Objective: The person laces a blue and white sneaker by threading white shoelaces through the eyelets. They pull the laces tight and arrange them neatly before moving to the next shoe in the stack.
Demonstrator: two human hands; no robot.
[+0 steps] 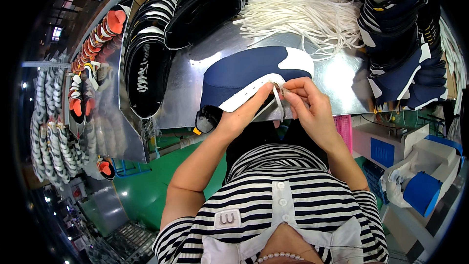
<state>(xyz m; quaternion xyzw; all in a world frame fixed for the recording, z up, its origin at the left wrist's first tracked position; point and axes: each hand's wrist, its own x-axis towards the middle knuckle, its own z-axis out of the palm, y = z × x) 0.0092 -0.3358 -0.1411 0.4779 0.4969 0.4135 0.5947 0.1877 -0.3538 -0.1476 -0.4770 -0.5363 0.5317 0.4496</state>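
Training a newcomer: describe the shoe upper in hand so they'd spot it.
On the metal table, find the pile of white laces. Just below in view is a navy shoe upper, gripped by the left hand. Unlike the surrounding stacked uppers, it is single, navy side up.

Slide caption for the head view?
Left hand holds a navy shoe upper; right hand handles a white lace.

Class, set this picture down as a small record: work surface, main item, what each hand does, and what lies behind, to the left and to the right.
Surface: shiny metal table
Main item: navy shoe upper with a white eyelet strip
Left hand: holds the upper, thumb along the strip
Right hand: fingertips pinched at a white lace
Behind: heap of loose white laces
Left: nested dark uppers
Right: stacked navy-and-white uppers
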